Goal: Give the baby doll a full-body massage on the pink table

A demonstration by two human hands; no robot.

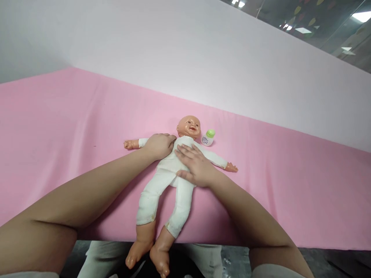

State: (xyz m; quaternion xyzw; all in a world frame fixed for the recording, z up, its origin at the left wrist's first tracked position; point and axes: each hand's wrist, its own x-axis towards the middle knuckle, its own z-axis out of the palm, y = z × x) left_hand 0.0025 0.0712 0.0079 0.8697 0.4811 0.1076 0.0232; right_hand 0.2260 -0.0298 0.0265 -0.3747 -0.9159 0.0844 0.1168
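No closed grip is taken by either hand — both are laid flat and open on the plastic baby doll in its white cloth suit (pixel 171 170). The left hand (pixel 159 146) is pressed palm-down over the doll's shoulder and upper chest, its fingertips close beside the neck; the right hand (pixel 194 165) is spread over the belly and hip, fingers slightly fanned, nothing pinched or enclosed. The doll is laid on its back on the pink cloth-covered counter (pixel 290 185), arms stretched out to either side, head turned away from the person, bare feet hung past the near edge of the counter. A small white bottle with a green cap (pixel 208 138) is stood just beside the doll's head, apart from both hands.

The work in hand is judged to be a smoothing or stroking of the doll's trunk. For it to be done well, the palms are best kept flat and the pressure light and even, so that the soft suit is not bunched under the fingers. The shoulder is best steadied by the left hand while the right is moved along the body — otherwise the doll, already overhung at the legs, may be dragged toward the edge. The bottle is near enough to the head to be knocked by a wide sweep.
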